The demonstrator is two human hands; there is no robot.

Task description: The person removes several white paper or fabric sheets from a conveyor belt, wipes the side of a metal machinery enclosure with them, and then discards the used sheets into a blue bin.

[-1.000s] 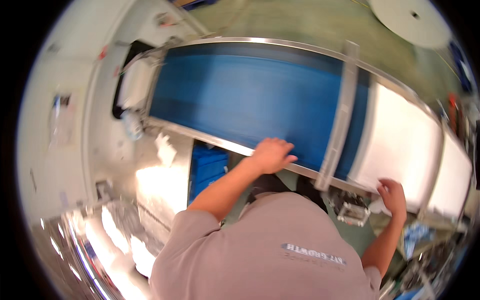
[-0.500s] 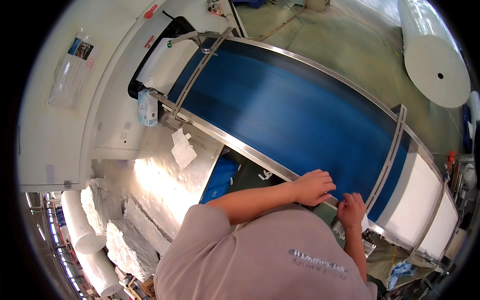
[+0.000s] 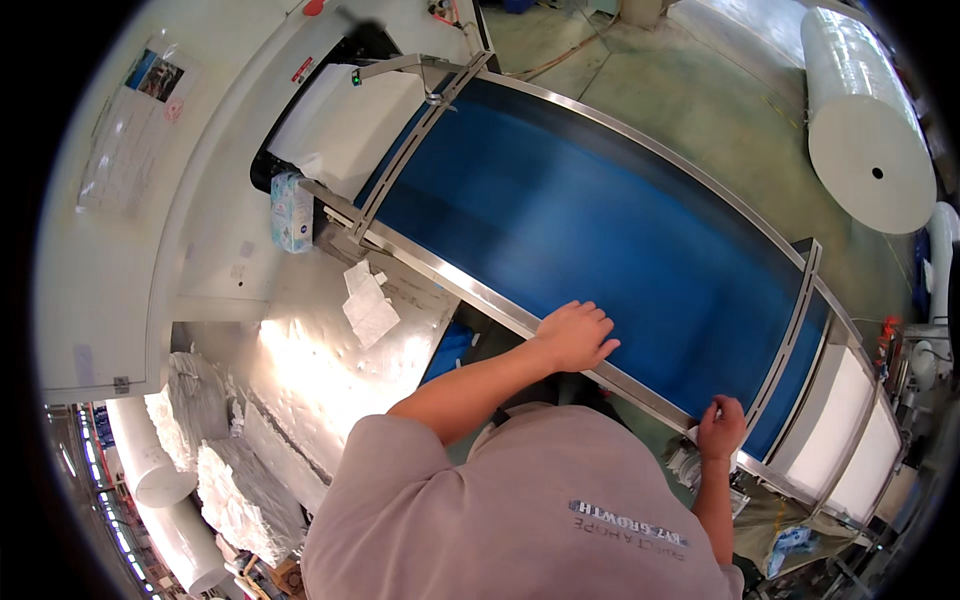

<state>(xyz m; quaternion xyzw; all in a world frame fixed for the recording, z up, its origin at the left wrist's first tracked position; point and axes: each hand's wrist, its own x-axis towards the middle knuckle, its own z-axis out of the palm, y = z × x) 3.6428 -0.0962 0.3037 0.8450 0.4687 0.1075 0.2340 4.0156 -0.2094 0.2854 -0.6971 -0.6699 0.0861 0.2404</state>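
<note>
My left hand [image 3: 575, 337] reaches over the near metal rail [image 3: 480, 292] of a blue conveyor belt [image 3: 560, 210]. Its palm faces down, with fingers bent and slightly apart; nothing shows in it. Farther right, my right hand [image 3: 722, 428] is at the same rail with its fingers curled in. Whether it holds anything is hidden. At the belt's left end a white sheet [image 3: 345, 125] lies in the dark-framed machine opening. White sheet material [image 3: 825, 410] lies past the slotted metal bar [image 3: 785, 345] at the right end.
A slotted crossbar [image 3: 415, 145] with a small sensor arm spans the belt's left end. A tissue pack [image 3: 292, 213] stands by the opening. White scraps [image 3: 370, 303] lie on the metal table [image 3: 320, 370]. Large white rolls [image 3: 870, 150] stand beyond the belt; wrapped bundles [image 3: 245, 500] lie lower left.
My left hand has moved left along the rail. My right hand has shifted slightly right and its fingers have curled in. More white sheet shows at the left opening; the right-hand material has moved right.
</note>
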